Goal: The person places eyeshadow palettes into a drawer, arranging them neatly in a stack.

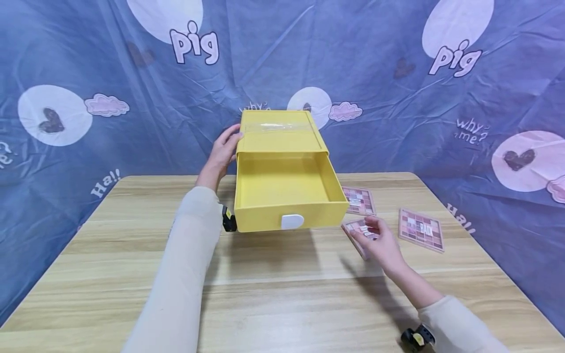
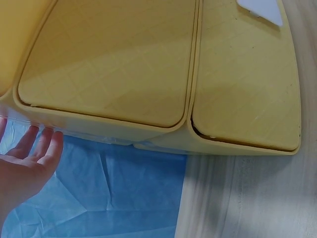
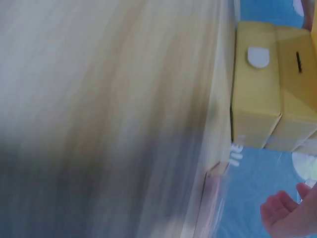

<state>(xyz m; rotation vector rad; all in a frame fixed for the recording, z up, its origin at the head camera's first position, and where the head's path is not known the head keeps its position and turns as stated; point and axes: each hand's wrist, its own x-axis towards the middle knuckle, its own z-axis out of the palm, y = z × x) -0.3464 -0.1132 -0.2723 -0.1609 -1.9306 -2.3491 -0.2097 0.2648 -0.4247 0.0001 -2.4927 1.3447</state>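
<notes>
A yellow drawer box (image 1: 282, 135) stands at the table's back middle. Its drawer (image 1: 287, 196) is pulled out toward me, empty, with a white handle (image 1: 292, 221). My left hand (image 1: 225, 147) lies flat against the casing's left side, fingers straight (image 2: 42, 144). My right hand (image 1: 378, 240) hovers with relaxed fingers over a pink eyeshadow palette (image 1: 356, 228) lying right of the drawer front; whether it touches I cannot tell. The blurred right wrist view shows an empty palm (image 3: 290, 213) and the yellow box (image 3: 262, 99).
Two more pink palettes lie flat on the wooden table (image 1: 273, 289): one (image 1: 359, 200) beside the drawer's right wall, one (image 1: 421, 229) further right. A blue printed cloth (image 1: 88, 73) hangs behind and at both sides.
</notes>
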